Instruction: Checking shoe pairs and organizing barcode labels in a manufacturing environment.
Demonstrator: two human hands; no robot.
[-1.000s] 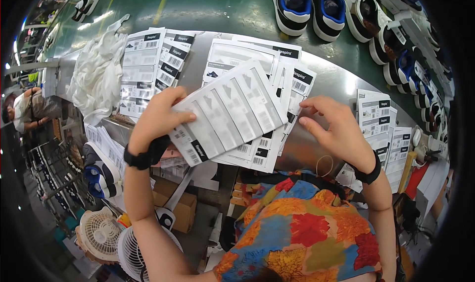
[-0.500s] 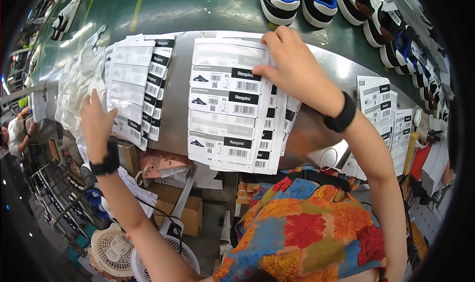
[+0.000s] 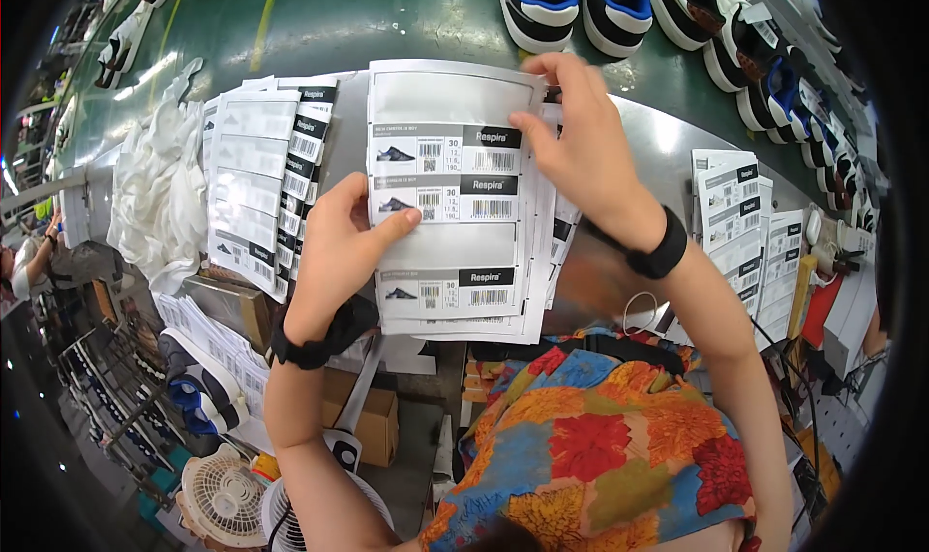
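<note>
In front of me lies a stack of label sheets (image 3: 445, 247), white with grey strips, shoe pictures and barcodes; some spaces on the top sheet are blank. My left hand (image 3: 353, 247) grips its left edge, thumb on top and fingers hidden behind. At the upper right edge, my right hand (image 3: 585, 136) pinches the sheets between thumb and fingers. A second stack of label sheets (image 3: 254, 179) fans out to the left. Beside it sits a crumpled heap of white peeled backing strips (image 3: 155, 199).
Black-and-white shoes with blue linings (image 3: 616, 15) stand on the green conveyor belt (image 3: 358, 15) beyond the metal table edge. More label sheets (image 3: 731, 213) lie at the right. Below left are a shoe (image 3: 203, 387), a fan (image 3: 223, 489) and a cardboard box (image 3: 373, 421).
My left hand has moved right, from the white heap to the middle stack, and now holds its left edge. My right hand has stayed near the upper right edge, shifting slightly.
</note>
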